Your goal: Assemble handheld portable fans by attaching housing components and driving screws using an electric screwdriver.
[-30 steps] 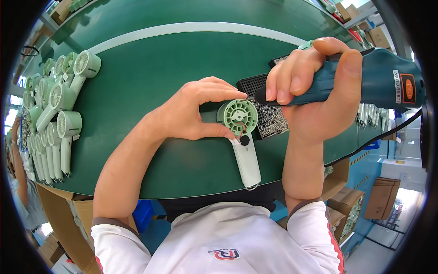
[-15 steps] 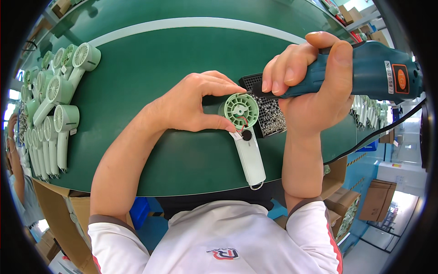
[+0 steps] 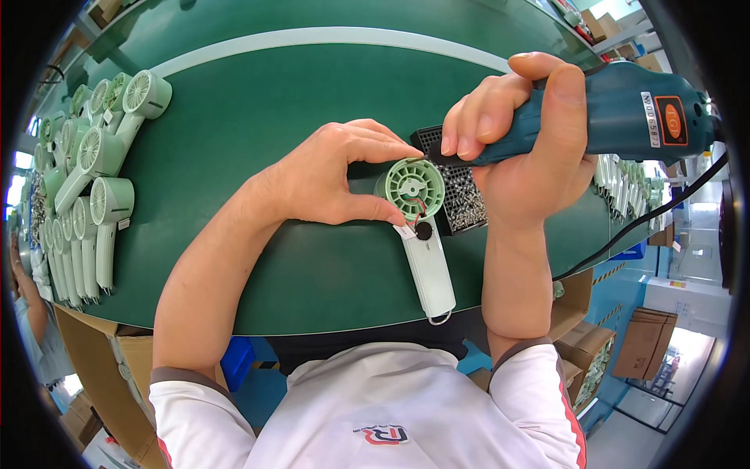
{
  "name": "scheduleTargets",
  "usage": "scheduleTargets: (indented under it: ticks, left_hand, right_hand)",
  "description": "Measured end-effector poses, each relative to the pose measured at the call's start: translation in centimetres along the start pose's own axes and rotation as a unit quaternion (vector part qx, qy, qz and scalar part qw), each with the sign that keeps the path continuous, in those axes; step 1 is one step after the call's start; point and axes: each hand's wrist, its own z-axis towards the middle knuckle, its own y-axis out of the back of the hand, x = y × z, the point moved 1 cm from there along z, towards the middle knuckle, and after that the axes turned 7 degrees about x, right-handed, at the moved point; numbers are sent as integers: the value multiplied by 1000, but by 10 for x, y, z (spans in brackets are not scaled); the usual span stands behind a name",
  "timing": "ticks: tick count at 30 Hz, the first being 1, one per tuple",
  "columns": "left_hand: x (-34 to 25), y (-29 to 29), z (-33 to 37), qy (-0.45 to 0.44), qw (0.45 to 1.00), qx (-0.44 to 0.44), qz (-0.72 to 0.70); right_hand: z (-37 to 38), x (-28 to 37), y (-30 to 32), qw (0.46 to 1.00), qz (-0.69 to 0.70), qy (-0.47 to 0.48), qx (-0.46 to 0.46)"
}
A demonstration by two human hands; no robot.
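Since a second ago, I am bringing the electric screwdriver, clenched in my right hand, over the one handheld fan on the bench. Left hand is pinching its head. About a dozen finished fans are waiting left; one screw tray.

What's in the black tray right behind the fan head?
The black tray holds a heap of small silvery screws. The right hand and electric screwdriver cover its far part, so the rest is hidden.
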Motion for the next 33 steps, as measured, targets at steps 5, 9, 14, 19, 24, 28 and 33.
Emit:
scheduleTargets:
  ticks: [5,9,14,19,24,28,33]
  left_hand:
    - [0,0,1,-1,1000,2,-4]
    - [4,3,0,-3,1000,-3,3]
    - [3,7,2,-10,1000,-2,-4]
    - [9,-1,3,-51,999,-5,-9]
    - [3,-1,0,-27,1000,5,-10]
    - [2,1,-2,-10,1000,13,-7]
    - [0,2,2,-7,1000,21,-4]
  right_hand:
    - [-6,4,6,996,-61,-39,-52]
    - [-2,0,-2,988,-117,-37,-91]
    - [3,1,-13,987,-92,-60,-115]
    - [-8,-8,-16,994,-55,-31,-88]
    - [-10,-9,-19,988,-110,-64,-89]
    - [-7,-15,-17,986,-125,-75,-83]
    - [-8,-19,-19,983,-115,-97,-101]
